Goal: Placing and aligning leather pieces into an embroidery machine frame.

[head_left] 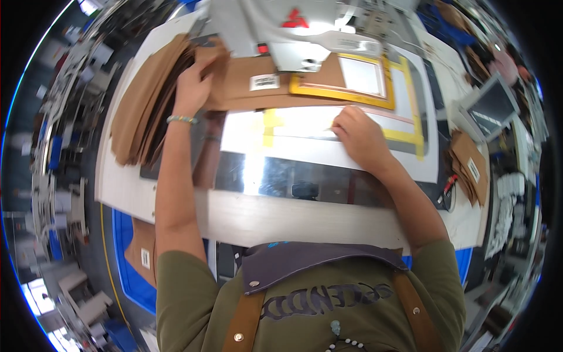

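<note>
At the left of the work table, my left hand (193, 88) is closed on the blurred left end of a brown cloth panel (236, 88). A white label (264, 82) is on that panel, which runs right, under a sewing machine head (293, 50). Over the panel's right part lies a yellow rectangular frame (340, 97). Just in front of this frame, my right hand (360, 136) is pinched closed above a white sheet (305, 149) marked with yellow tape (269, 126). Whatever its fingertips hold is too small to make out.
A thick stack of brown panels (146, 105) stands left of my left arm. More labelled brown pieces (470, 164) lie at the right edge, near a red-handled tool (448, 186) and a grey control screen (489, 108). A blue bin (124, 240) sits below the table at left.
</note>
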`<state>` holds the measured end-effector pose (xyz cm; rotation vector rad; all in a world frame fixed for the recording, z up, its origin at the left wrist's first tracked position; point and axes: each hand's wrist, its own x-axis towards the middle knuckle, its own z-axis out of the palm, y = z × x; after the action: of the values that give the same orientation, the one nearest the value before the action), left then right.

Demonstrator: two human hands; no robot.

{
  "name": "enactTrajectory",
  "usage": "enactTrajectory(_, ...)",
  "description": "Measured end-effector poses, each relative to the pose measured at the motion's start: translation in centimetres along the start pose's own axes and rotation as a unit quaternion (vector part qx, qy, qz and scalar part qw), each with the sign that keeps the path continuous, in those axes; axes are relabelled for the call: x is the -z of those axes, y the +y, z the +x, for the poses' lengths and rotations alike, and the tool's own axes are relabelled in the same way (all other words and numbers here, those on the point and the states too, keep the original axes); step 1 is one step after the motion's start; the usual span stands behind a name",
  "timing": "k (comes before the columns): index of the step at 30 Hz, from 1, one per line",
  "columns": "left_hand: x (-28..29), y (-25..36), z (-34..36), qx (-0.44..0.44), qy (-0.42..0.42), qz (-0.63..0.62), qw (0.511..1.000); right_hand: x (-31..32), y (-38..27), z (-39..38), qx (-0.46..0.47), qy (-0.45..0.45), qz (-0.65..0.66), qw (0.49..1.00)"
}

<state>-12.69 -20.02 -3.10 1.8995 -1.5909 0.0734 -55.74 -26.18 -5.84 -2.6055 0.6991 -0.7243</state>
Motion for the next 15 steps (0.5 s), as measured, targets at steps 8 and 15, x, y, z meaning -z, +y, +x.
enactTrajectory(8, 23.9, 3.6, -12.8, 0.192, 0.254, -0.081, 0.945, 1.1, 0.8, 0.1, -0.07, 0.029, 0.175, 0.982)
enactTrajectory(15, 27.9, -2.3, -38.3, 0.311, 0.344, 0.039, 0.885, 1.0, 0.2, -0.7, -0.124, -0.008, 0.31, 0.943)
